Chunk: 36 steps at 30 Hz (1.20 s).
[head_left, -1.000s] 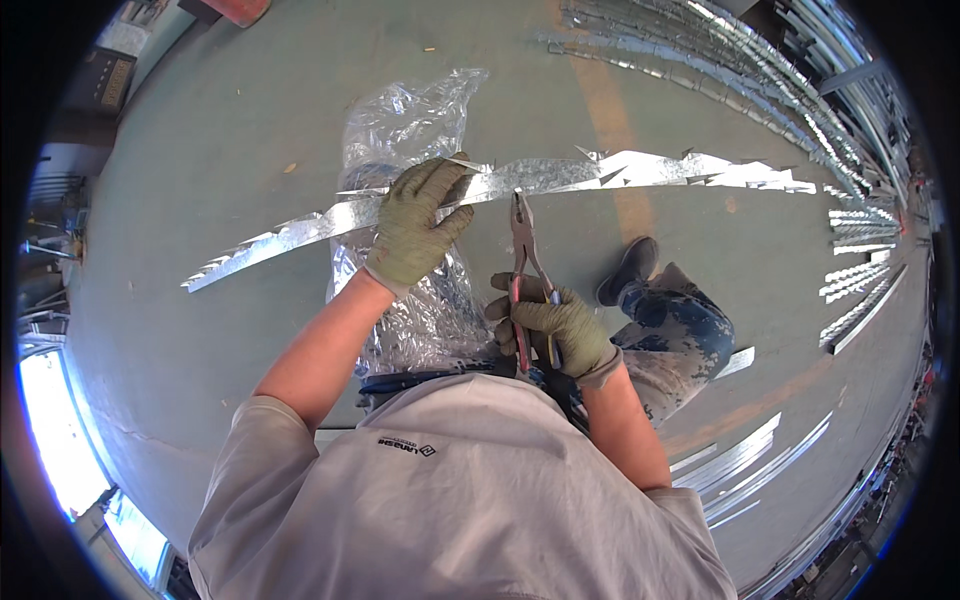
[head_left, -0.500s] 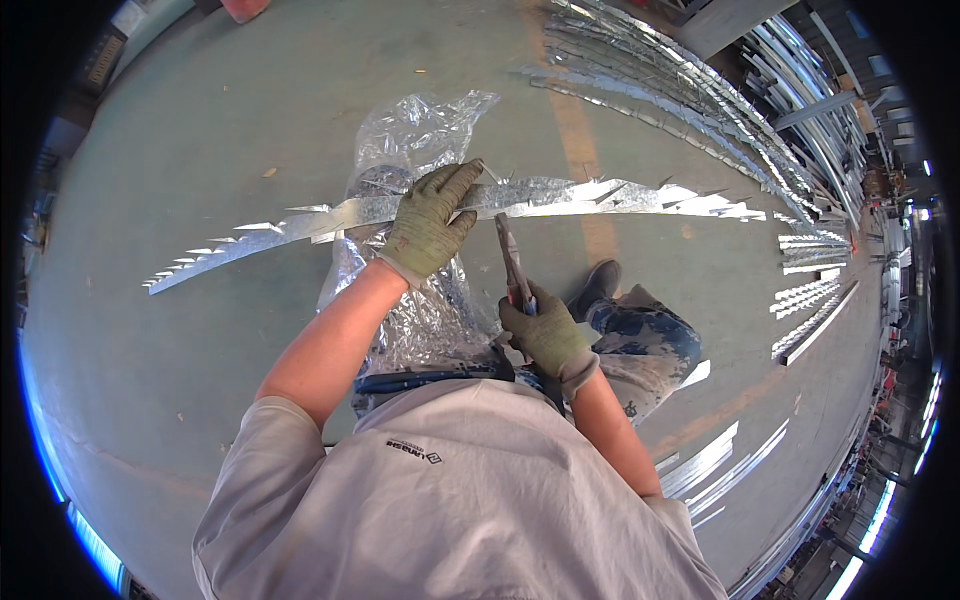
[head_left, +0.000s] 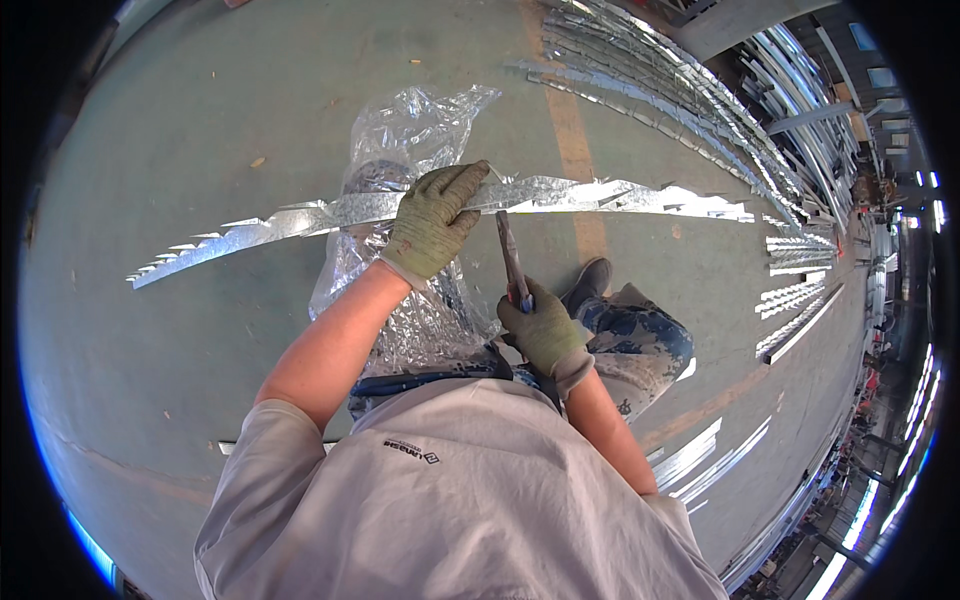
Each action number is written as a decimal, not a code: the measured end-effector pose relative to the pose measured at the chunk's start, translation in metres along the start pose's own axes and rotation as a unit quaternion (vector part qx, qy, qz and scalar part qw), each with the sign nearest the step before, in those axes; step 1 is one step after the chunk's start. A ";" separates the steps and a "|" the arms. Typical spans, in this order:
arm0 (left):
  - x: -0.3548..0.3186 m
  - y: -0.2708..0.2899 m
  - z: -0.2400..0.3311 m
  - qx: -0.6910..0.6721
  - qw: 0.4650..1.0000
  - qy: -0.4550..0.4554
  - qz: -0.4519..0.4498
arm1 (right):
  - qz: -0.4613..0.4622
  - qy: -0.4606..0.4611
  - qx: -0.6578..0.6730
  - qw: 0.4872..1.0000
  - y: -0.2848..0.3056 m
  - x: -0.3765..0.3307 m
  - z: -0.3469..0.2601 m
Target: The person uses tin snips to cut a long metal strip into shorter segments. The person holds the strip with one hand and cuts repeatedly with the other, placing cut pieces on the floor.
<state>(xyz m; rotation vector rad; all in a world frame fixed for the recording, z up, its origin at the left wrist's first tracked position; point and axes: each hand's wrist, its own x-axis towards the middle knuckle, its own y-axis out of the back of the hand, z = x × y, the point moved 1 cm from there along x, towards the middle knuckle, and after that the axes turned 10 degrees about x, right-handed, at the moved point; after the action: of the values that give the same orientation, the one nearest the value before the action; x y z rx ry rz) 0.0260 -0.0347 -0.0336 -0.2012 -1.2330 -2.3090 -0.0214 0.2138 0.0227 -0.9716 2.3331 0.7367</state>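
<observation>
A long, shiny sheet-metal strip (head_left: 560, 194) with cut, bent tabs lies crosswise in front of me, over my plastic-covered leg. My left hand (head_left: 432, 225), in a greenish work glove, is closed over the strip near its middle, thumb toward the near edge. In my gloved right hand (head_left: 546, 330) I grip tin snips (head_left: 511, 255) by the handles. Their jaws point away from me, and the tips are close to the strip's near edge; whether they touch it I cannot tell. Crinkled clear plastic (head_left: 420, 125) lies under the strip and around my leg.
Several long notched metal strips (head_left: 660, 95) lie on the floor at the far right, beside stacked metal lengths (head_left: 800, 100). Shorter metal pieces (head_left: 790, 300) lie at the right, and more strips (head_left: 690, 455) at the near right. A faded orange line (head_left: 572, 140) crosses the grey-green floor.
The strip's left end has shifted slightly left and up in the picture. My view has turned a little; both hands keep nearly the same hold on the strip and the tin snips.
</observation>
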 end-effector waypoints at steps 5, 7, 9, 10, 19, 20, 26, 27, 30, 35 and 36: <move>0.002 0.004 0.004 0.003 1.000 -0.001 0.003 | 0.004 -0.018 0.021 1.000 -0.003 -0.001 -0.005; 0.002 0.004 0.004 0.002 1.000 0.000 0.001 | 0.002 -0.006 0.017 1.000 -0.004 0.000 -0.004; 0.002 0.003 0.002 -0.008 1.000 -0.004 0.001 | 0.007 -0.009 0.022 1.000 -0.005 0.003 -0.001; 0.002 0.002 0.002 -0.010 1.000 -0.004 0.003 | 0.009 -0.011 0.025 1.000 -0.006 0.006 0.002; 0.000 0.004 0.003 -0.010 1.000 -0.001 0.006 | 0.005 0.001 0.061 0.998 -0.010 0.020 0.019; 0.000 0.003 0.002 -0.013 1.000 -0.001 0.009 | 0.006 0.003 0.063 0.998 -0.011 0.020 0.019; -0.001 0.001 0.002 -0.022 1.000 0.003 0.012 | 0.010 0.003 0.085 0.996 -0.013 0.018 0.022; -0.001 0.001 0.002 -0.021 1.000 0.003 0.012 | 0.011 0.002 0.081 0.997 -0.013 0.016 0.020; 0.000 0.001 0.001 -0.010 1.000 -0.009 0.016 | 0.010 -0.004 0.071 0.997 -0.011 0.015 0.017; 0.000 0.010 0.009 -0.005 1.000 -0.007 0.016 | -0.003 -0.026 0.112 0.993 -0.013 0.014 0.016; -0.001 0.015 0.013 0.003 1.000 -0.011 0.016 | 0.004 -0.008 0.100 0.995 -0.014 0.018 0.024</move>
<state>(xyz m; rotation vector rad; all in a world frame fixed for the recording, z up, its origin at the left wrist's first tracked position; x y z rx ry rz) 0.0330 -0.0312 -0.0154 -0.2419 -1.2376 -2.2819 -0.0165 0.2124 -0.0104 -0.8646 2.3452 0.4996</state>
